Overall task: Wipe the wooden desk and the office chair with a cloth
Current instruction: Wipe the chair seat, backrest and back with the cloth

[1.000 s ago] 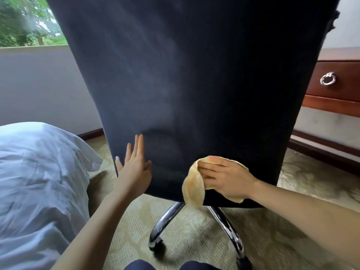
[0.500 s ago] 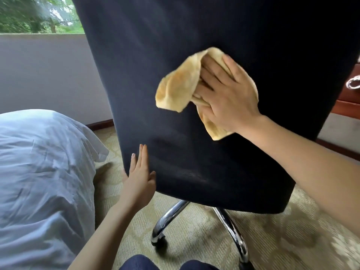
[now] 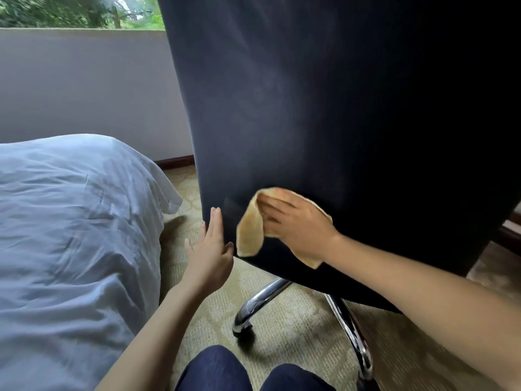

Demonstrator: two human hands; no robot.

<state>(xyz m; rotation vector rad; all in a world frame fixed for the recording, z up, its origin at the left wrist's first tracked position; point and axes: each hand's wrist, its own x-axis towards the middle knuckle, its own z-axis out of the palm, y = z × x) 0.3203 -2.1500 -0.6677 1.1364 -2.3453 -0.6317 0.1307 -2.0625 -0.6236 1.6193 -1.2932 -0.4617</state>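
Two hands on the job here: the soft yellow cloth [image 3: 250, 235] sits low on the back of the dark navy upholstered office chair [image 3: 310, 108], near its bottom left corner. The right hand [image 3: 296, 225] pins it there, fingers laid flat across it, with one loose fold drooping off to the left. Just beside it, the left hand [image 3: 210, 251] is wide and straight-fingered, resting against the backrest's left edge. Below, curved chrome chair legs [image 3: 260, 301] stand on pale green patterned carpet [image 3: 296, 337]. A rumpled white bed [image 3: 70, 221] lies to the left.
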